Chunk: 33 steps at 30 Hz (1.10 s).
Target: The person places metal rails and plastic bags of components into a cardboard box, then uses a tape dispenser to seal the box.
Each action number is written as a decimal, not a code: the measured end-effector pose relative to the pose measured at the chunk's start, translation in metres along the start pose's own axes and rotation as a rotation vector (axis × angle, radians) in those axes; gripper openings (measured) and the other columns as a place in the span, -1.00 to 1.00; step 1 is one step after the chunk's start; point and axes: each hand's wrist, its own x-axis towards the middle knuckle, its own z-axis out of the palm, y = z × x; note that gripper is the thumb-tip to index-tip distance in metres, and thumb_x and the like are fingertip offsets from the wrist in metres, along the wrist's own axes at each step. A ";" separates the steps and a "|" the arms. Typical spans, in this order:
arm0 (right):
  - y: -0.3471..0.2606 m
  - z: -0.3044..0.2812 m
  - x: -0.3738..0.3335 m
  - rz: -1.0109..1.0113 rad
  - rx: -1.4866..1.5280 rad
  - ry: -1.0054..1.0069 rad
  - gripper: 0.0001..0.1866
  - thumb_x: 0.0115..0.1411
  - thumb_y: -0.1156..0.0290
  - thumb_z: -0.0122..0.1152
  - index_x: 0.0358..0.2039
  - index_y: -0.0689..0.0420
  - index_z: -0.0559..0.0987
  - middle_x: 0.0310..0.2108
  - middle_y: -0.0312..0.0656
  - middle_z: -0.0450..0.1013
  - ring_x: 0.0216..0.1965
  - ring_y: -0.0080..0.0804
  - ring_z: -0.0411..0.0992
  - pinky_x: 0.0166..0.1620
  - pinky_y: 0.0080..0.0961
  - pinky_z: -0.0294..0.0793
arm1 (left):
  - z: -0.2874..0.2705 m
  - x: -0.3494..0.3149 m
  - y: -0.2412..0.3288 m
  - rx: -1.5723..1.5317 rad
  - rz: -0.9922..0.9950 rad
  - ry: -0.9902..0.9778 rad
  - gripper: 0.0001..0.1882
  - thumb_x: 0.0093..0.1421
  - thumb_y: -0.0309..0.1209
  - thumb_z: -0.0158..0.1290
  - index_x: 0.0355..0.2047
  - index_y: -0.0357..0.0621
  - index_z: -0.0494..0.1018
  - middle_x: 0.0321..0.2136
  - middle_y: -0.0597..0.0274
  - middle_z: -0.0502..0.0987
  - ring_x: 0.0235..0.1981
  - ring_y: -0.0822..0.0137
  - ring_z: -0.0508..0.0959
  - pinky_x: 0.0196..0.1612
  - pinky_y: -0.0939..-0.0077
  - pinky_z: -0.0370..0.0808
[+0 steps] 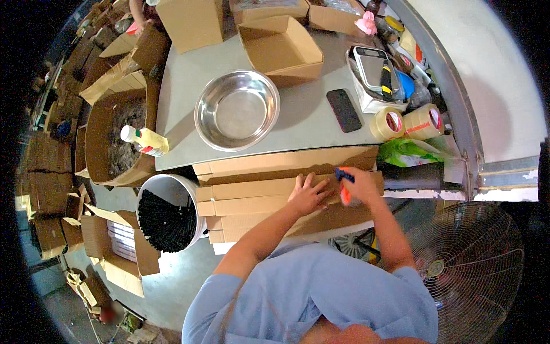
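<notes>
Cardboard box [258, 189] under left hand [308, 195], beside right hand [358, 184] gripping tape dispenser [344, 184]

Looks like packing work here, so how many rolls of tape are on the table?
2: tape roll and second tape roll lie side by side at the table right edge, beside the phone. Others may be hidden in clutter.

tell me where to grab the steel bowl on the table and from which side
Grip the steel bowl by its thin rolled rim at the near edge, coming from above on the person's side. It sits upright and looks empty, with bare table around that edge; the open cardboard box crowds the far right side.
</notes>
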 end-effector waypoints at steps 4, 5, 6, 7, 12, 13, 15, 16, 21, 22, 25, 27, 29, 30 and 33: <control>-0.001 0.016 -0.082 -0.039 0.146 -0.042 -0.56 -0.02 0.40 0.11 -0.05 0.10 0.47 -0.19 0.00 0.48 -0.15 -0.09 0.46 -0.05 -0.32 0.41 | 0.012 -0.002 -0.001 -0.007 -0.026 0.074 -0.38 0.06 0.14 -0.06 0.15 0.41 0.20 0.23 0.39 0.07 0.19 -0.15 0.07 0.10 -0.38 -0.01; 0.013 0.026 -0.099 -0.105 0.175 -0.015 -0.55 -0.01 0.41 0.11 -0.04 0.12 0.46 -0.18 -0.01 0.48 -0.14 -0.10 0.45 -0.04 -0.33 0.40 | 0.008 0.000 0.001 -0.004 -0.031 0.009 -0.37 0.06 0.14 -0.06 0.16 0.41 0.18 0.24 0.39 0.07 0.19 -0.16 0.06 0.09 -0.39 -0.01; 0.016 0.030 -0.104 -0.095 0.177 -0.005 -0.55 -0.01 0.41 0.11 -0.04 0.12 0.46 -0.18 -0.01 0.48 -0.14 -0.10 0.45 -0.04 -0.33 0.40 | 0.006 0.002 0.003 -0.003 -0.033 -0.055 -0.36 0.06 0.14 -0.06 0.17 0.41 0.17 0.24 0.38 0.06 0.20 -0.16 0.05 0.08 -0.41 0.00; 0.017 0.035 -0.106 -0.039 0.186 0.017 -0.56 -0.02 0.41 0.12 -0.05 0.12 0.47 -0.17 -0.02 0.48 -0.14 -0.11 0.46 -0.04 -0.34 0.40 | 0.009 0.005 0.003 -0.002 -0.022 -0.057 -0.36 0.06 0.14 -0.06 0.17 0.41 0.17 0.24 0.38 0.06 0.20 -0.16 0.05 0.08 -0.41 0.00; 0.065 0.059 -0.085 0.364 0.649 -0.083 -0.64 0.03 0.39 0.16 -0.12 0.20 0.53 -0.31 -0.10 0.53 -0.32 -0.39 0.48 -0.17 -0.51 0.45 | 0.010 0.023 0.007 0.047 0.013 -0.009 -0.40 0.07 0.12 -0.05 0.11 0.27 0.26 0.25 0.26 0.06 0.23 -0.07 0.05 0.03 -0.51 -0.02; 0.077 0.069 -0.091 0.372 0.652 -0.074 -0.64 0.03 0.39 0.16 -0.12 0.20 0.53 -0.31 -0.10 0.53 -0.32 -0.39 0.48 -0.17 -0.51 0.45 | 0.015 0.030 0.012 0.025 0.026 0.008 -0.40 0.06 0.12 -0.04 0.08 0.21 0.30 0.25 0.21 0.06 0.23 -0.07 0.07 0.01 -0.53 -0.04; 0.087 0.083 -0.106 0.469 0.902 -0.157 -0.62 0.07 0.41 0.15 -0.11 0.34 0.50 -0.31 -0.18 0.50 -0.33 -0.48 0.43 -0.25 -0.59 0.43 | 0.018 0.047 0.022 -0.020 0.019 0.014 -0.45 0.07 0.08 -0.04 -0.01 0.06 0.36 0.23 0.04 0.07 0.24 -0.03 0.06 0.06 -0.51 -0.10; 0.089 0.084 -0.111 0.539 0.895 -0.213 -0.60 0.06 0.43 0.15 -0.08 0.34 0.47 -0.32 -0.16 0.50 -0.33 -0.48 0.44 -0.25 -0.60 0.42 | 0.021 0.058 0.025 0.049 0.008 0.017 -0.41 0.06 0.06 0.00 0.02 0.03 0.31 0.21 0.02 0.08 0.23 0.01 0.07 0.11 -0.42 -0.09; 0.044 0.068 -0.134 0.555 1.105 -0.092 -0.58 0.07 0.47 0.11 -0.04 0.34 0.43 -0.32 -0.13 0.48 -0.29 -0.45 0.45 -0.23 -0.60 0.42 | 0.095 0.099 0.042 0.213 -0.147 0.101 -0.14 -0.11 -0.08 0.20 0.22 0.29 0.09 0.13 -0.05 0.18 0.10 -0.07 0.20 0.17 -0.16 -0.03; 0.054 0.070 -0.133 0.471 1.038 -0.085 -0.59 0.07 0.48 0.10 -0.04 0.34 0.42 -0.30 -0.12 0.48 -0.28 -0.43 0.45 -0.21 -0.58 0.43 | 0.087 0.096 0.042 0.222 -0.151 0.100 -0.14 -0.11 -0.08 0.20 0.22 0.29 0.09 0.13 -0.05 0.18 0.10 -0.07 0.20 0.17 -0.16 -0.03; 0.045 0.066 -0.129 0.383 0.960 -0.105 -0.63 0.08 0.46 0.10 -0.07 0.30 0.47 -0.29 -0.16 0.51 -0.30 -0.46 0.46 -0.21 -0.60 0.42 | 0.042 0.062 0.035 0.129 -0.114 0.065 -0.13 -0.10 -0.11 0.20 0.23 0.45 0.04 0.16 -0.08 0.14 0.13 -0.11 0.17 0.16 -0.17 0.00; 0.026 0.067 -0.128 0.385 0.943 -0.119 -0.66 0.08 0.43 0.12 -0.10 0.25 0.51 -0.29 -0.21 0.53 -0.34 -0.50 0.46 -0.22 -0.64 0.41 | 0.021 0.012 0.009 0.047 -0.107 0.018 -0.11 -0.10 -0.10 0.20 0.24 0.51 0.01 0.20 -0.09 0.08 0.16 -0.12 0.14 0.15 -0.18 0.02; 0.003 0.074 -0.120 0.370 1.089 -0.211 -0.60 0.08 0.50 0.06 -0.05 0.36 0.43 -0.25 -0.11 0.48 -0.25 -0.44 0.44 -0.16 -0.54 0.43 | 0.000 -0.048 -0.029 0.058 -0.134 -0.015 -0.15 -0.07 0.01 0.16 0.23 0.57 0.01 0.23 -0.08 0.02 0.19 -0.14 0.09 0.17 -0.20 -0.02; -0.033 0.064 -0.113 0.297 1.020 -0.302 -0.60 0.11 0.41 0.12 -0.03 0.26 0.44 -0.26 -0.20 0.52 -0.26 -0.48 0.45 -0.18 -0.57 0.42 | -0.027 -0.080 -0.048 0.045 -0.144 -0.095 -0.18 -0.05 0.05 0.14 0.22 0.59 0.02 0.23 -0.06 0.01 0.19 -0.14 0.08 0.18 -0.20 -0.03; -0.126 0.062 -0.079 0.132 0.561 -0.628 -0.59 0.11 0.38 0.13 -0.03 0.28 0.43 -0.26 -0.17 0.52 -0.23 -0.47 0.45 -0.16 -0.54 0.43 | -0.063 -0.167 -0.101 0.126 -0.197 -0.148 -0.24 -0.02 0.10 0.07 0.20 0.63 0.04 0.25 0.01 -0.01 0.21 -0.15 0.05 0.20 -0.20 -0.07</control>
